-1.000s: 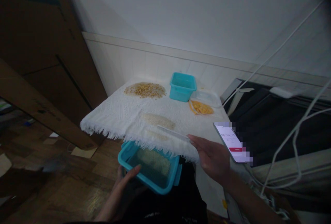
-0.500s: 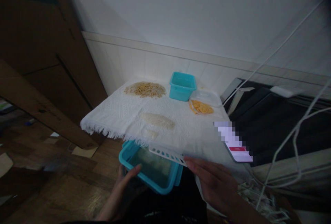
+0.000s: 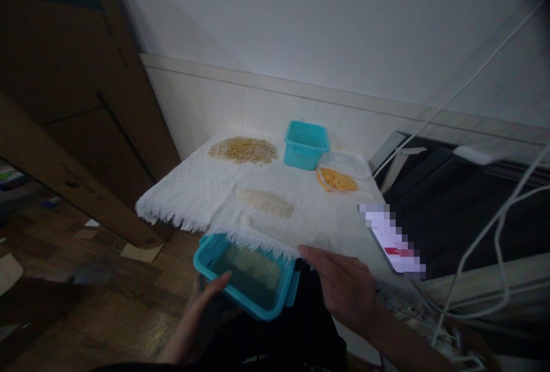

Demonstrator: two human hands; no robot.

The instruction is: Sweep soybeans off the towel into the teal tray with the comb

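My left hand (image 3: 201, 303) grips the near left side of a teal plastic container (image 3: 244, 274), held just below the table's front edge, with white rice in its bottom. My right hand (image 3: 344, 289) is over the front edge of the fringed white cloth (image 3: 201, 188), back up and fingers pressed together, pointing left at the container's right rim. Whatever is under its fingers is hidden. A small pile of rice (image 3: 266, 203) lies on the cloth just beyond the container.
Farther back on the cloth are a heap of yellow beans (image 3: 243, 150), a second teal tub (image 3: 306, 144), a clear lid (image 3: 346, 163) and orange pieces (image 3: 337, 180). A lit phone (image 3: 393, 240) lies at the right edge. White cables (image 3: 494, 228) hang right; cardboard (image 3: 64, 102) leans left.
My right hand drew back from the cloth to its front edge; the white slotted flat piece it held no longer shows. The rice streak near the edge is gone. The container barely moved.
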